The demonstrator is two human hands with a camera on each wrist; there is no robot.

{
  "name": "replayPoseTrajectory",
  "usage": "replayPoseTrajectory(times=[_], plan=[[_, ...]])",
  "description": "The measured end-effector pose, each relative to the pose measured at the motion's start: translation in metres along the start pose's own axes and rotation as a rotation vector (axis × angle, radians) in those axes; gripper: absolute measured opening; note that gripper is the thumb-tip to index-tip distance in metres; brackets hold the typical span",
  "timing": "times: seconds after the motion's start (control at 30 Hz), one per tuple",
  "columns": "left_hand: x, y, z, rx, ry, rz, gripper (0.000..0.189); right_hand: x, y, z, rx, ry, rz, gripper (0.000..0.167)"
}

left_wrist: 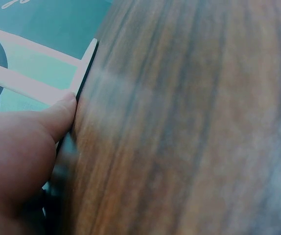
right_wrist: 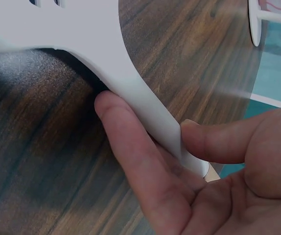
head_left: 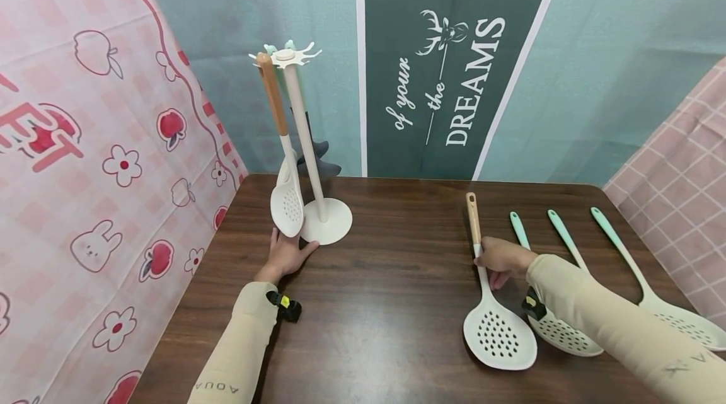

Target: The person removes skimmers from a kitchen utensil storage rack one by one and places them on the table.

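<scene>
At the table's left stands a white utensil rack (head_left: 334, 222) with a round base, a post and a hooked top. My left hand (head_left: 285, 257) rests at its near edge, fingers spread; in the left wrist view the thumb (left_wrist: 62, 115) touches the base's rim. A white slotted spoon (head_left: 287, 207) with a wooden handle hangs from the rack just above that hand. My right hand (head_left: 501, 257) grips a white skimmer (head_left: 499, 336) by its neck, below the wooden handle. The right wrist view has thumb and fingers on either side of the skimmer's white neck (right_wrist: 150, 110).
To the right lie two more white skimmers with mint handles (head_left: 615, 234), plus another mint handle (head_left: 561, 230) partly behind my right sleeve. Dark grey utensils (head_left: 323, 167) hang on the rack's far side. Printed cloths (head_left: 422, 158) enclose the wooden table (head_left: 391, 290).
</scene>
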State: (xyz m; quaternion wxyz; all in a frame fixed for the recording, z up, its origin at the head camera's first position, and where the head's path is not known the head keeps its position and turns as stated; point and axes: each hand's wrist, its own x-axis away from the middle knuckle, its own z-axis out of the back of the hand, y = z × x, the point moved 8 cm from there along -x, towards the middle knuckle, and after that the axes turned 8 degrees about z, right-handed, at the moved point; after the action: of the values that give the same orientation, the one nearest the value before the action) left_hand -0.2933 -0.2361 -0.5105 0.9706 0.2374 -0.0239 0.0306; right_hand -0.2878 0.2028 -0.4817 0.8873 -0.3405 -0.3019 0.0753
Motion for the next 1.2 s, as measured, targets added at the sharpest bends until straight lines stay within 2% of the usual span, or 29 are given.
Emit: replayPoseTrajectory(times=[0.23,0.4,0.6,0.87,1.2], plan=[[0.0,0.0,0.001,-0.002,-0.003,0.007,0.083,-0.001,-0.003,0.003,-0.02,0.017,0.008,0.031],[0.001,0.0,0.001,-0.002,0.017,0.003,0.079,-0.003,-0.004,0.005,0.015,0.036,0.013,0.022],[0.0,0.0,0.0,0.007,-0.005,0.008,0.083,-0.006,-0.002,0.006,0.059,0.051,0.003,0.011],[0.001,0.0,0.0,0.011,-0.005,0.006,0.082,-0.011,0.0,0.006,0.125,0.042,-0.003,0.012],[0.0,0.0,0.0,-0.001,0.002,0.001,0.081,-0.012,0.003,0.006,0.145,0.055,0.016,0.014]])
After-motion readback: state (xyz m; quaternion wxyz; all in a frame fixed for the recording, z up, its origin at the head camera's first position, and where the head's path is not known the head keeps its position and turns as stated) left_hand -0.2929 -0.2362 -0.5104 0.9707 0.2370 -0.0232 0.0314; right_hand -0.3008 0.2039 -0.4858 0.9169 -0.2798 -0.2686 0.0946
